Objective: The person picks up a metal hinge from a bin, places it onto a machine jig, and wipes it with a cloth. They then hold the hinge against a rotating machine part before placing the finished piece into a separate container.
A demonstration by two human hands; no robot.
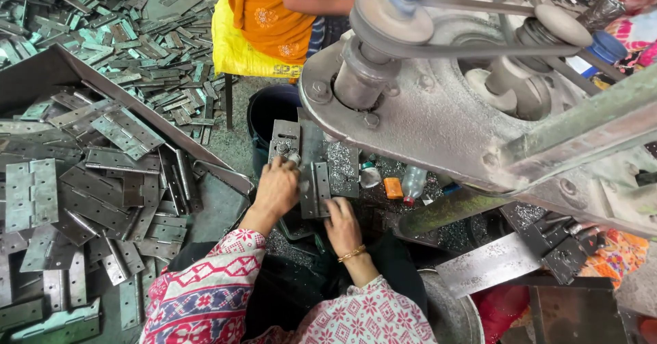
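Observation:
A grey metal hinge lies opened flat on the small work table of a drilling machine. My left hand grips the hinge's left edge beside a metal clamp block. My right hand, with a gold bangle at the wrist, presses on the hinge's lower right corner. Both sleeves are pink and white patterned cloth. Shiny metal shavings cover the table around the hinge.
A big pile of grey hinges fills a tray at my left, with more on the floor behind. Another person in orange sits opposite. The machine's belt and pulleys hang overhead. Small bottles stand beyond the hinge.

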